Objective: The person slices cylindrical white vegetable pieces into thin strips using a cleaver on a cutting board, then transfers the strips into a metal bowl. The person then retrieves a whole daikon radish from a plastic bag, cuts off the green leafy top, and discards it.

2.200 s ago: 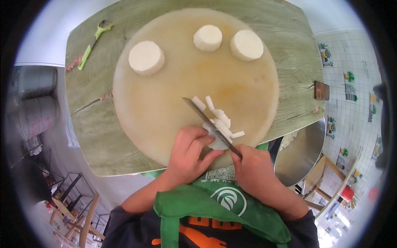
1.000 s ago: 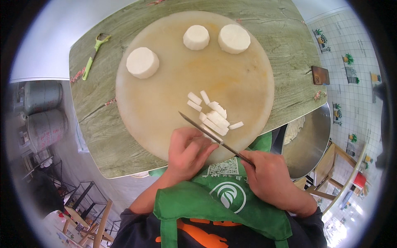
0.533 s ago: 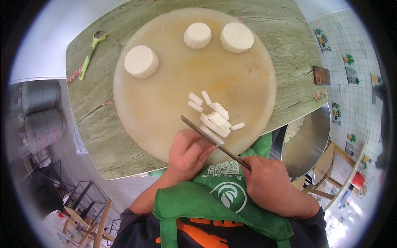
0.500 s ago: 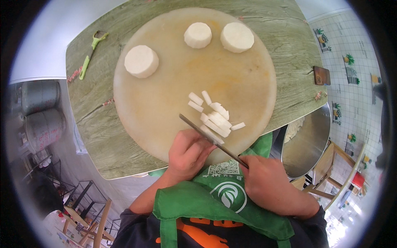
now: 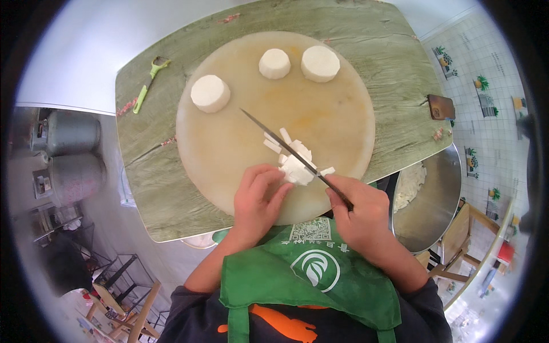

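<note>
My right hand [image 5: 360, 208] grips the handle of a kitchen knife [image 5: 269, 132], its long dark blade slanting up and left over the cutting board. Beneath and beside the blade lies a heap of white radish strips [image 5: 297, 168], partly hidden by it. My left hand [image 5: 260, 197] is at the near left side of the heap, thumb and fingers apart, fingertips touching the nearest strips. Toward the far side of the round cutting board [image 5: 229, 148] stand three thick peeled radish chunks: one at left [image 5: 210, 93], one in the middle [image 5: 274, 63], one at right [image 5: 320, 63].
The board rests on a green wood-patterned table [image 5: 154, 200]. A green peeler [image 5: 150, 83] lies at the far left, and a brown phone-like slab [image 5: 441, 107] at the right edge. Beside the table's right edge stands a large metal basin [image 5: 437, 200] with white pieces inside. Gas cylinders [image 5: 74, 177] stand at left.
The knife has risen from the near strips and swung over the heap, its tip farther away. My left hand has opened from its curled hold and shifted right. The whole view has shifted slightly.
</note>
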`<state>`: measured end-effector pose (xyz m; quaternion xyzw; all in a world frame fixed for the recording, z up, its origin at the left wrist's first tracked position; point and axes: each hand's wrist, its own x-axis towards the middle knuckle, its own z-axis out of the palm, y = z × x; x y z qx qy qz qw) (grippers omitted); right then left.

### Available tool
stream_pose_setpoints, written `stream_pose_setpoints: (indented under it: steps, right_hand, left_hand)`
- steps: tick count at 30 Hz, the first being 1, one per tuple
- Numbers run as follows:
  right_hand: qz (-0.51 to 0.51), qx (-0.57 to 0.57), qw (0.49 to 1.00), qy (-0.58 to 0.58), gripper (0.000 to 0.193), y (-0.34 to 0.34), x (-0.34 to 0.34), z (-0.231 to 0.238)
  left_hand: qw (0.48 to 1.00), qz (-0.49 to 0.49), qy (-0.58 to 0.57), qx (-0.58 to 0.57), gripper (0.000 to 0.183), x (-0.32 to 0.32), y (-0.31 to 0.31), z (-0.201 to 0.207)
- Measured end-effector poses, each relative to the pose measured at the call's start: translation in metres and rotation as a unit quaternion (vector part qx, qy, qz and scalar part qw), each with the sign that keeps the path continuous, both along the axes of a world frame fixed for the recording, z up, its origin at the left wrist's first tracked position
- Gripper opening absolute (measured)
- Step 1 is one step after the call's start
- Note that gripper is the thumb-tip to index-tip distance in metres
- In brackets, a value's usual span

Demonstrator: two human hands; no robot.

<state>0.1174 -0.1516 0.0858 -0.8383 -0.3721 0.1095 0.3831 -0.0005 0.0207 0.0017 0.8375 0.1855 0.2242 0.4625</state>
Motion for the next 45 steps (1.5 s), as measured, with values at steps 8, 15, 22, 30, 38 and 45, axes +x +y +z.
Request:
stream_pose_setpoints:
  steps: [8,15,22,30,38,45]
  right_hand:
    - [-0.078,0.055,0.978,0.184,0.014,-0.010,-0.009,-0.006]
    - [-0.120,0.134,0.942,0.282,0.012,-0.015,-0.019,-0.014]
    - [-0.146,0.169,0.919,0.325,0.011,-0.028,-0.029,-0.021]
    - [-0.190,0.243,0.867,0.391,0.017,-0.047,-0.022,-0.029]
    - [-0.096,0.150,0.984,-0.018,0.018,-0.058,-0.011,-0.051]
    - [-0.020,0.144,0.979,-0.143,0.049,-0.068,-0.014,-0.055]
  left_hand:
    - [0.992,-0.005,-0.091,0.087,0.034,0.018,-0.009,0.034]
    - [0.985,-0.022,-0.145,0.088,0.026,0.042,-0.032,0.044]
    - [0.984,-0.052,-0.159,0.061,0.026,0.033,-0.053,0.057]
    - [0.955,0.266,-0.062,0.114,0.019,-0.152,0.011,0.004]
    - [0.848,0.494,0.112,0.156,0.035,-0.262,0.012,-0.063]
    - [0.946,0.197,-0.035,0.257,0.050,-0.138,0.022,-0.001]
